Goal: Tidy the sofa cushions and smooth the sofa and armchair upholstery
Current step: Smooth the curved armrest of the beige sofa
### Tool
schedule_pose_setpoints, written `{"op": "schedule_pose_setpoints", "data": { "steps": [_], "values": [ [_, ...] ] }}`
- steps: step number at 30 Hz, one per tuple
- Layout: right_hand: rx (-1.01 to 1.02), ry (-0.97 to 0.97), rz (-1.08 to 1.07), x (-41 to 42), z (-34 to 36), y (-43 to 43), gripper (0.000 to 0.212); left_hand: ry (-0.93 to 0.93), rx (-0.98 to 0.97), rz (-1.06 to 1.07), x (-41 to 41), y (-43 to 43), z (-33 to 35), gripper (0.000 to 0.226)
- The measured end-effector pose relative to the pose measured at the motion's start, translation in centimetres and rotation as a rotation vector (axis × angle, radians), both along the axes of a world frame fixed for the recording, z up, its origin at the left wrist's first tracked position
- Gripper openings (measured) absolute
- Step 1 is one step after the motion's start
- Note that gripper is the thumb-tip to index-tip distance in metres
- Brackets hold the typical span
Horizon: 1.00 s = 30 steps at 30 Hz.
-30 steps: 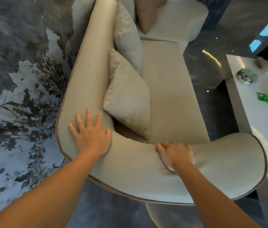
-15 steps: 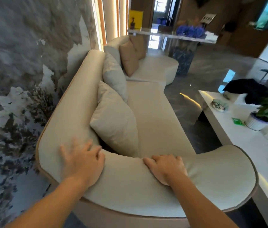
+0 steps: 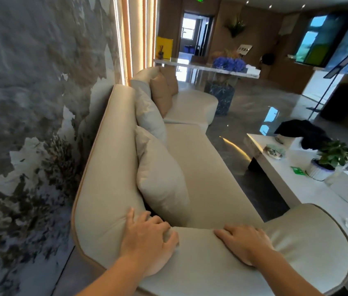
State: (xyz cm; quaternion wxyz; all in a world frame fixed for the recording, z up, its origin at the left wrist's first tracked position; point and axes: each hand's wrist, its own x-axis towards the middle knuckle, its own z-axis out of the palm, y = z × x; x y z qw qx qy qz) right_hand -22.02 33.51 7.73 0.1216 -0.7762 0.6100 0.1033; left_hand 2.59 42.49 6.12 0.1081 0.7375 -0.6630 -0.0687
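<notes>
A long beige sofa (image 3: 203, 167) runs away from me along the wall. My left hand (image 3: 147, 240) rests on its curved near armrest by the backrest corner, fingers bent against the padding. My right hand (image 3: 245, 242) lies flat on the armrest top, further right. A pale cushion (image 3: 160, 180) leans on the backrest just beyond my left hand. A second pale cushion (image 3: 149, 114) stands behind it. Two tan cushions (image 3: 162, 95) sit at the far end. Neither hand holds anything.
A patterned stone wall (image 3: 29, 103) is close on the left. A white coffee table (image 3: 309, 184) stands to the right with a potted plant (image 3: 329, 161), a dark garment (image 3: 303, 133) and small items. Glossy grey floor separates sofa and table.
My view has lifted from looking down at the armrest to looking along the sofa into the room. My left hand slid right along the armrest toward the cushion; the right hand stayed flat.
</notes>
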Motion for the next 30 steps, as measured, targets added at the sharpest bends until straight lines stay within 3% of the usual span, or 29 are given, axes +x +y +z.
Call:
{"op": "schedule_pose_setpoints", "data": {
  "steps": [8,17,22,30],
  "values": [
    [-0.017,-0.045,-0.044,5.7,-0.2,4.7,0.069,0.043,0.031,-0.061,6.0,3.7,0.9,0.059],
    [-0.018,-0.058,-0.048,14.7,-2.0,11.1,0.082,-0.044,0.015,-0.064,15.8,8.6,0.8,0.049],
    [0.098,-0.110,0.115,13.4,-1.3,9.2,0.085,-0.091,0.043,-0.046,16.2,8.4,0.5,0.050],
    [0.158,-0.122,0.105,12.2,-0.8,9.5,0.097,-0.159,0.068,-0.061,15.8,8.2,0.6,0.069]
  ]
}}
